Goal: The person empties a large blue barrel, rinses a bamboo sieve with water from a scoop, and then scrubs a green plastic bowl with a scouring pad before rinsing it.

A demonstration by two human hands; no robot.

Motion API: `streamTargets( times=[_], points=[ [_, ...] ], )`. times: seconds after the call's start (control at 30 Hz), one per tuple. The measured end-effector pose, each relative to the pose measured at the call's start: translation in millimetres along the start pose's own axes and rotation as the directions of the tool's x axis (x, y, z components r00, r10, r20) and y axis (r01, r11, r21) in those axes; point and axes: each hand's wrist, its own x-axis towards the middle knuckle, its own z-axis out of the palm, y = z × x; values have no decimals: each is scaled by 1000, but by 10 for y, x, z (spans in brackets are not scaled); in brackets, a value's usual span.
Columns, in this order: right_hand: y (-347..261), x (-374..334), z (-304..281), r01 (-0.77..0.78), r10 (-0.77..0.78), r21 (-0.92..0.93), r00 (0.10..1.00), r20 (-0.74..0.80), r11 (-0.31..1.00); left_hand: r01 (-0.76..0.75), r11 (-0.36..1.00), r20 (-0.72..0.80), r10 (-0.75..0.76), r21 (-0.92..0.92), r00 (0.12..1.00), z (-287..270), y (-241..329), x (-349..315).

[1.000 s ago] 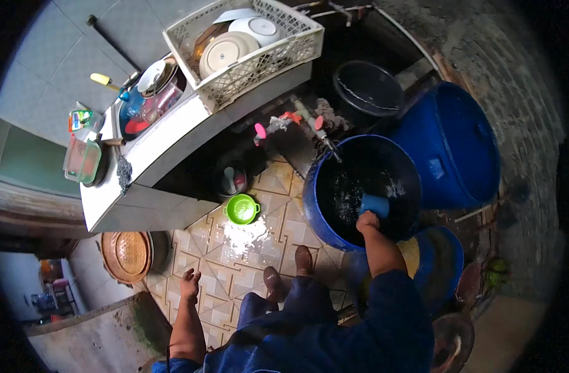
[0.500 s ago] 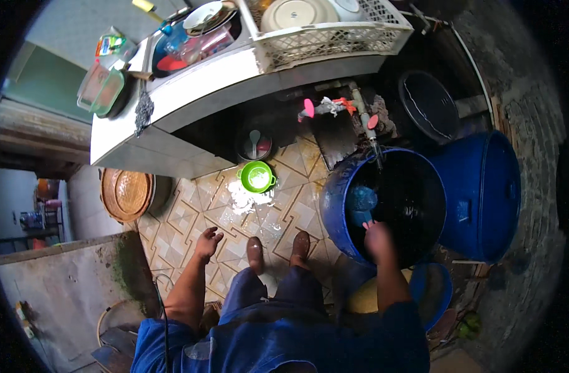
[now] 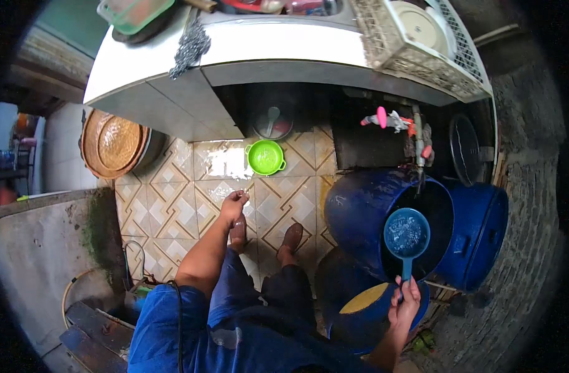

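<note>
Dipper (image 3: 407,231), gripped in the right hand (image 3: 406,301), points up the frame, while the curled left hand (image 3: 233,208), its contents unclear, lies nearer the green basin (image 3: 265,158) at upper centre.

The bare left hand (image 3: 233,207), fingers bent, hangs just left of centre, its forearm (image 3: 203,261) slanting from lower left; the bare right hand (image 3: 407,303) grips at lower right.

Single head-worn fisheye, facing steeply down, wearer's blue shirt (image 3: 259,349) close at lower centre, tiled floor (image 3: 284,196) farther off mid-frame, counter (image 3: 284,45) bowed across top, corners black.
</note>
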Motion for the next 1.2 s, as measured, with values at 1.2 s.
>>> streamTargets(
  times=[1.2],
  points=[
    [5435,2979,1305,-655,678,-175,720,148,735,7,920,-64,-35,-393,997,1175,-2298,4016]
  ],
)
